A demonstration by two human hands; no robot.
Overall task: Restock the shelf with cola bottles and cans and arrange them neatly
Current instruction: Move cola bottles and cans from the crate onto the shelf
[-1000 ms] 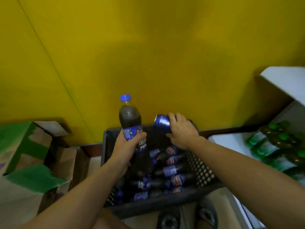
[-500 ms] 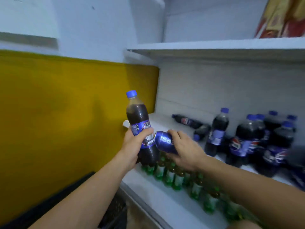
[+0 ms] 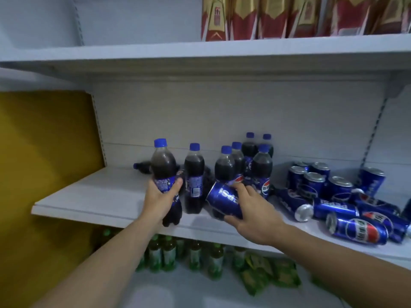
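Observation:
My left hand grips an upright cola bottle with a blue cap, just above the front of the white middle shelf. My right hand holds a blue cola can tilted on its side, in front of several standing cola bottles. One bottle lies flat at the back left. On the right of the shelf several cola cans stand upright, and several more cans lie on their sides near the front.
The left part of the middle shelf is bare. An upper shelf carries red and gold packages. Below, green bottles and green packets fill the lower shelf. A yellow wall is at the left.
My view swung from the black crate of cola up to the shelf. Both hands carried the bottle and the can from the crate to the middle shelf, beside the standing bottles.

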